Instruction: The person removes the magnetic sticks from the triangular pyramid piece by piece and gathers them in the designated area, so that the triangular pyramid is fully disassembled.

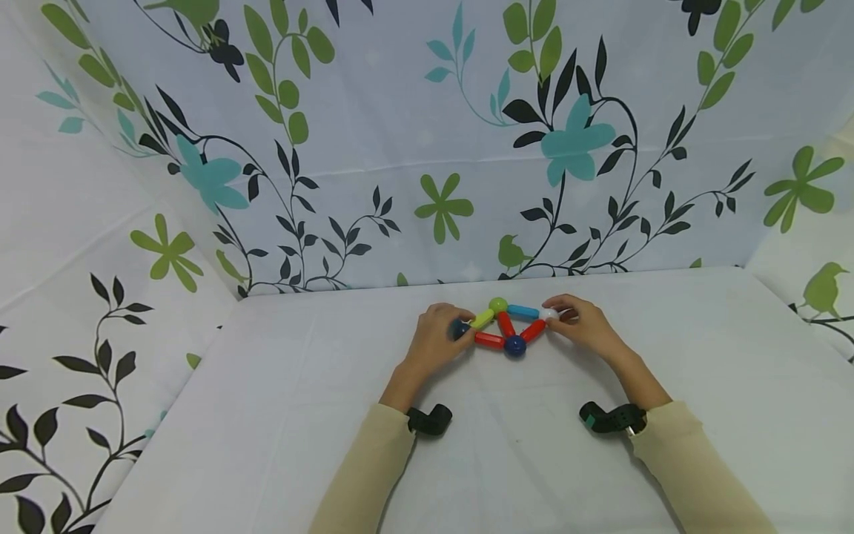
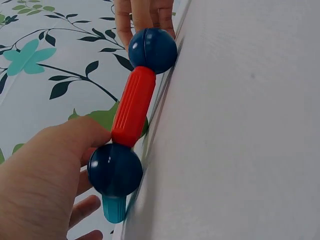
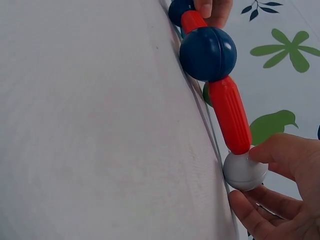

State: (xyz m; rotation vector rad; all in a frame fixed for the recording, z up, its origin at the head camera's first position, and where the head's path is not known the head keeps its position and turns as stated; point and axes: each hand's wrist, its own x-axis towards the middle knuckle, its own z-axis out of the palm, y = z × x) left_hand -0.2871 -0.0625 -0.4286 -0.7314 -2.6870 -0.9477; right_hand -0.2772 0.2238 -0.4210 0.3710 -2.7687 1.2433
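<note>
A flat figure of toy building rods and balls lies on the white table. My left hand (image 1: 435, 337) holds the dark blue ball (image 2: 115, 170) at its left corner, thumb against it. My right hand (image 1: 582, 324) pinches the white ball (image 3: 245, 171) at the right corner between thumb and fingers. Another dark blue ball (image 1: 515, 345) sits at the near middle, joined by red rods (image 1: 490, 340) to both corners and to the green ball (image 1: 497, 305) at the far side. A yellow-green rod (image 1: 482, 319) and a blue rod (image 1: 523, 311) form the far edges. A teal rod (image 2: 114, 209) juts from the left ball.
The white-covered table (image 1: 520, 452) reaches around the figure on all sides. Behind it rises a patterned cloth (image 1: 373, 133) with leaves, flowers and birds. Each wrist carries a dark strapped camera, one on the left (image 1: 430, 420), one on the right (image 1: 612, 417).
</note>
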